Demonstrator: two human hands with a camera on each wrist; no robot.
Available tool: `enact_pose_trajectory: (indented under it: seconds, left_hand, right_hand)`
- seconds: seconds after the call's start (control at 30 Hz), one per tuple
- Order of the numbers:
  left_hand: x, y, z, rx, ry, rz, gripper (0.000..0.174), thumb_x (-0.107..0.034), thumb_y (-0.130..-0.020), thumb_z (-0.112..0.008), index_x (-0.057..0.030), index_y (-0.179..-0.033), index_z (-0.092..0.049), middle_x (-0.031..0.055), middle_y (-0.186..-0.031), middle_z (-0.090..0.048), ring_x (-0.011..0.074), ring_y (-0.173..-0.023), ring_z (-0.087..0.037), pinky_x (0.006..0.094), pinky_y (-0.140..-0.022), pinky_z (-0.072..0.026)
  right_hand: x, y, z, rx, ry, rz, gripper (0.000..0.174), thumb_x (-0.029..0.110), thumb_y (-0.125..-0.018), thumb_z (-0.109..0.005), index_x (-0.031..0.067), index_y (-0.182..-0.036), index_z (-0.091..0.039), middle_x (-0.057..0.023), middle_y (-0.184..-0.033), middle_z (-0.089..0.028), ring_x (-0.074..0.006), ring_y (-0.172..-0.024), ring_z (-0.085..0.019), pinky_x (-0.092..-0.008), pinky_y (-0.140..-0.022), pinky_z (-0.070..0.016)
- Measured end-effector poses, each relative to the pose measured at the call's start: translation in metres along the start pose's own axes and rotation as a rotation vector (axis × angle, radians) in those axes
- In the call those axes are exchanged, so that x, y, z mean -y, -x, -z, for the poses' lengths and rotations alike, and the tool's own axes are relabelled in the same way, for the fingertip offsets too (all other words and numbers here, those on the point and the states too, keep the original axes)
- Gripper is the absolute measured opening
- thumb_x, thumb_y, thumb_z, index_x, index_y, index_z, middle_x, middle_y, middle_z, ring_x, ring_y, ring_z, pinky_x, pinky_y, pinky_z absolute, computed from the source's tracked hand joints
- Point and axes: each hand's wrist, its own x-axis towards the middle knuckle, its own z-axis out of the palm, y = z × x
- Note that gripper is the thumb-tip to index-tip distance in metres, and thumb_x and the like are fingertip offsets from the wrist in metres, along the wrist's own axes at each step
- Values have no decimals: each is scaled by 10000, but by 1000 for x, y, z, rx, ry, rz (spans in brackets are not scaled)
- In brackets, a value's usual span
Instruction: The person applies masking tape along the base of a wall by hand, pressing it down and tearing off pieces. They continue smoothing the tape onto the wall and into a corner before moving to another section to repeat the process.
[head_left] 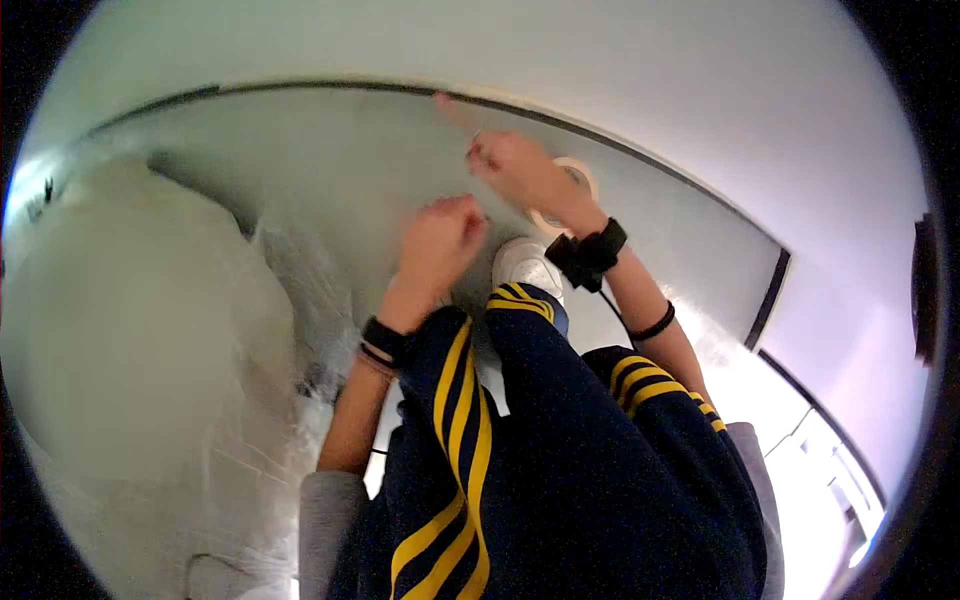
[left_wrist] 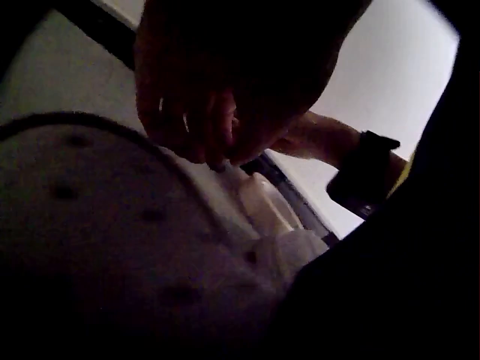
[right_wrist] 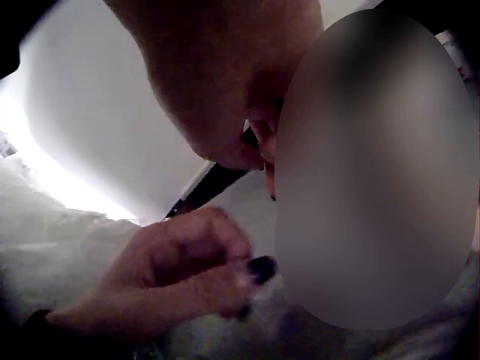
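Observation:
My left hand (head_left: 440,245) is raised above the floor in front of the shoes, its fingers curled in. In the right wrist view its thumb and fingers (right_wrist: 232,289) come together, with a dark nail at the tip. My right hand (head_left: 520,175) is just ahead and to the right, blurred, its fingers bent in the left wrist view; a blurred, skin-coloured narrow shape extends beyond it. I cannot tell whether the right hand pinches something thin. Behind the right wrist, partly hidden, a pale roll of tape (head_left: 592,182) lies on the floor.
A white shoe (head_left: 522,266) stands below the hands. To the left is a large pale bulk (head_left: 130,320) with clear plastic sheeting (head_left: 300,250) beside it. A dark skirting strip (head_left: 560,122) runs along the foot of the pale wall (head_left: 700,90).

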Motion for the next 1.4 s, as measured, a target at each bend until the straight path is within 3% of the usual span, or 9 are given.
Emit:
enact_pose_trajectory:
  seconds: [0.07,0.27,0.37,0.53,0.73,0.8,0.9,1.13,1.4]
  left_hand:
    - [-37,8,-9,-55,-249,-149,254,-221,-828,-591,-38,-1003,-597,183,-998,-608,357,-925,-561,442,-792,-467]
    - [-9,-96,-124,63,-341,-810,242,-135,-810,-549,-18,-1018,-592,176,-1065,-582,331,-1002,-526,437,-921,-412]
    - [24,-104,-133,370,-383,-754,197,-122,-798,-540,-24,-961,-593,157,-1059,-580,306,-1019,-529,425,-953,-395]
    - [42,-126,-161,302,-385,-897,181,-158,-837,-562,-39,-974,-562,136,-1020,-578,301,-1005,-539,425,-927,-407]
    - [14,-108,-117,546,73,-375,139,-177,-914,-512,-48,-964,-519,108,-918,-576,248,-892,-555,353,-846,-424]
    - [12,-98,-119,557,802,-48,214,-252,-978,-425,-57,-1019,-505,60,-925,-566,174,-846,-542,315,-813,-423]
    - [8,-101,-105,805,1178,212,279,-309,-1001,-364,-72,-1041,-507,25,-902,-536,125,-810,-512,269,-783,-413]
    - [-72,-59,-189,896,1050,244,363,-393,-987,-335,-65,-963,-489,7,-669,-422,111,-645,-422,282,-650,-366]
    - [-59,-56,-151,681,921,500,334,-326,-988,-343,-48,-904,-508,17,-676,-484,142,-645,-474,278,-641,-390]
  right_hand:
    - [47,26,23,9,-10,-37,541,166,-829,-514,142,-1360,-410,-197,-793,-626,-385,-744,-602,-462,-688,-484]
    - [-68,130,50,-182,-328,-341,481,34,-843,-476,84,-1321,-452,-174,-1014,-595,-305,-798,-605,-387,-708,-498]
    - [-77,193,47,-277,-190,-519,455,19,-849,-479,93,-1297,-485,-118,-975,-605,-224,-754,-579,-329,-674,-480]
    - [-88,252,40,-284,-179,-726,439,-2,-840,-455,108,-1259,-526,-84,-932,-614,-179,-779,-586,-299,-651,-473]
    - [-46,264,21,-255,-228,-749,548,112,-845,-570,170,-1368,-417,-143,-1116,-569,-283,-984,-578,-379,-866,-478]
    - [-42,271,8,-304,-223,-743,579,138,-841,-598,175,-1383,-398,-148,-1172,-555,-291,-1027,-570,-383,-894,-471]
    - [-38,251,-6,-444,-190,-666,596,198,-849,-625,154,-1392,-383,-149,-1263,-519,-276,-1100,-548,-385,-951,-438]
    - [-133,334,-38,-434,-782,-425,411,200,-910,-561,77,-1292,-473,-106,-1194,-576,-206,-1094,-538,-358,-961,-411]
    - [-111,258,-45,-407,-1178,-214,279,251,-945,-517,49,-1137,-533,-20,-1003,-583,-110,-916,-518,-274,-825,-448]
